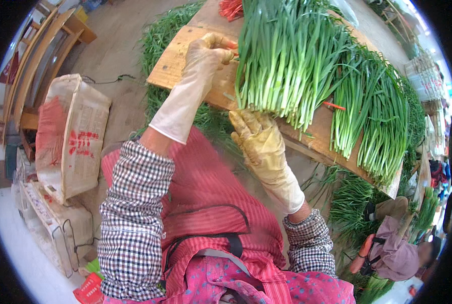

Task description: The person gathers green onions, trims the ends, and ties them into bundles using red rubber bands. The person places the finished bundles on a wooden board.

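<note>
A large bunch of long green leafy stalks [283, 72], which look like garlic chives, lies on a wooden board [172, 53] with its pale cut ends towards me. At the bunch's left side, my gloved left hand [210, 51] pinches a thin red tie [231, 45]. Beneath the cut ends, my gloved right hand [260, 138] is spread, palm up, its fingertips at the stalk ends. Further right on the board lie smaller bunches [382, 114]. Another red tie [334, 105] shows between the large bunch and these.
More red ties [230, 9] lie at the board's far end. Loose greens [165, 41] are heaped beyond and under the board. A white plastic crate [85, 140] stands left, near wooden furniture [47, 57]. At lower right, a person [393, 247] sits low beside more greens [351, 205].
</note>
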Demonstrator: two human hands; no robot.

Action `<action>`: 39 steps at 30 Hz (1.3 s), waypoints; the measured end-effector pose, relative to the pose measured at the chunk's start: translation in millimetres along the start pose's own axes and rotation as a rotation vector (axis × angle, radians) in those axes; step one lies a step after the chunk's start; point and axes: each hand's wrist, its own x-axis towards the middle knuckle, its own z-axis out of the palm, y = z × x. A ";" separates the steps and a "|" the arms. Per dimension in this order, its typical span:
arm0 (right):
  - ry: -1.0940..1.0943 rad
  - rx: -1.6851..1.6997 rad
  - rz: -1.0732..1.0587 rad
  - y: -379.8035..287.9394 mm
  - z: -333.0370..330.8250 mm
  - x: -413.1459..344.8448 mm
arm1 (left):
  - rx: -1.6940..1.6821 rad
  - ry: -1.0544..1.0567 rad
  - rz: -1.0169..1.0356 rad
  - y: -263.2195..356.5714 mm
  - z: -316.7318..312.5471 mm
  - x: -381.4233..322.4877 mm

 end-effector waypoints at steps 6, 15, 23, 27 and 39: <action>0.053 0.067 0.023 -1.0 6.1 3.0 | 0.063 -0.002 0.026 3.0 1.2 -1.9; 0.098 0.148 0.058 -19.2 -22.3 2.7 | 0.089 -0.012 0.061 -3.6 2.7 1.9; 0.437 0.007 0.477 59.7 -92.6 -32.1 | 0.051 0.004 0.019 -2.6 3.3 5.4; 0.201 -0.366 0.481 114.4 -90.5 -26.4 | 0.061 -0.021 -0.002 -1.5 2.8 8.4; -0.266 -0.415 0.735 166.8 -97.7 18.1 | 0.018 -0.013 -0.026 11.7 4.8 8.4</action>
